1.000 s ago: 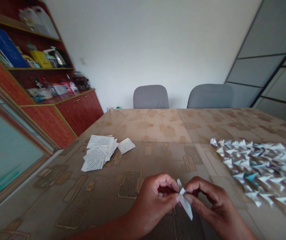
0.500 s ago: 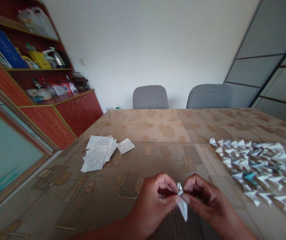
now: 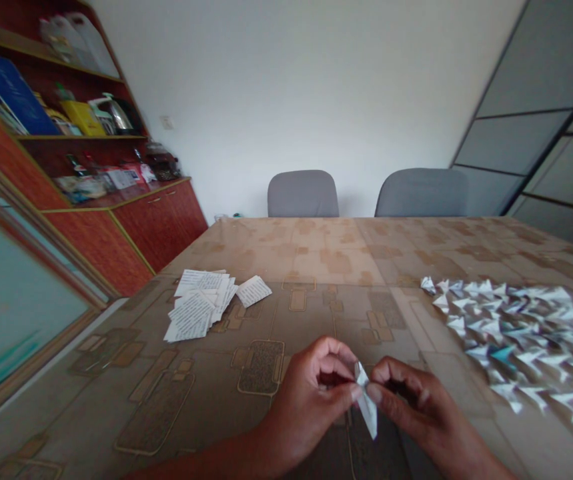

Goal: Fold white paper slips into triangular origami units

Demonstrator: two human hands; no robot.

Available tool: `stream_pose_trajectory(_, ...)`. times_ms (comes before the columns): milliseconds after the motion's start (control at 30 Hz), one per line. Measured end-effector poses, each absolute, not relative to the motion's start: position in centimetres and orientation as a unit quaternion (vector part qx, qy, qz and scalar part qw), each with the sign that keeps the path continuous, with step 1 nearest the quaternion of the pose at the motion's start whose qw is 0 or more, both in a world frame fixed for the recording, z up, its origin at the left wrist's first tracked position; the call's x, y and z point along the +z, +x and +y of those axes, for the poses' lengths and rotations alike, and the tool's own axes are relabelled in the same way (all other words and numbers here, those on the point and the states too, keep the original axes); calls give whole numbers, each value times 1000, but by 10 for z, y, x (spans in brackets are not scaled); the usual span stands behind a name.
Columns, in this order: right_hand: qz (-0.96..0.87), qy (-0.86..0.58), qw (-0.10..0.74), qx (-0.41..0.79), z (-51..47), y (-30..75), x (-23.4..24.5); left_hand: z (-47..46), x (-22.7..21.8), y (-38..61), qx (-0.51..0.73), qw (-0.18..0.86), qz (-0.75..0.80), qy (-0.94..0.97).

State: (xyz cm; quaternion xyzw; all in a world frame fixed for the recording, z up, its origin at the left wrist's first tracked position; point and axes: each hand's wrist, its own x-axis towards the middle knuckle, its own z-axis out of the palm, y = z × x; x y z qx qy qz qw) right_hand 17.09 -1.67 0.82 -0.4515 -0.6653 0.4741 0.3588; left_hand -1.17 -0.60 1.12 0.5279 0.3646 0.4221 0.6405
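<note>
A small folded piece of printed white paper [image 3: 367,405] is pinched between both of my hands just above the near edge of the table [image 3: 336,260]. My left hand [image 3: 306,400] grips its upper left side with thumb and fingers curled. On the other side, my right hand [image 3: 416,410] pinches it with thumb and forefinger. The paper's pointed end hangs down toward me.
A loose pile of printed paper slips [image 3: 201,303] lies on the patterned tablecloth at the left. Several folded paper triangles [image 3: 516,337] are spread over the right side. Two grey chairs [image 3: 303,193] stand at the far edge. A wooden cabinet with shelves [image 3: 91,180] is at the left.
The hands have shifted slightly while working the folded paper; its pointed end has swung a little and now hangs lower between the fingers. Everything else is unchanged.
</note>
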Motion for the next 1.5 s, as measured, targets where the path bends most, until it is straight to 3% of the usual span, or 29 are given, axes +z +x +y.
stream_pose_trajectory(267, -649, -411, 365, 526, -15, 170, 9, -5, -1, -12, 361, 705, 360, 494)
stream_pose_trajectory(533, -707, -443, 350, 427, -18, 169, 9, -13, 10, -8, 351, 627, 396, 572)
stream_pose_trajectory(700, -683, -466, 347, 443, -18, 165, 7, -15, 11, -9, 325, 535, 430, 651)
stream_pose_trajectory(933, -631, -454, 345, 526, -13, 168, 7, -9, 5, -8, 338, 680, 381, 527)
stream_pose_trajectory(1500, -614, -374, 368, 590, -14, 164, 19, -2, -5, -12, 353, 686, 365, 521)
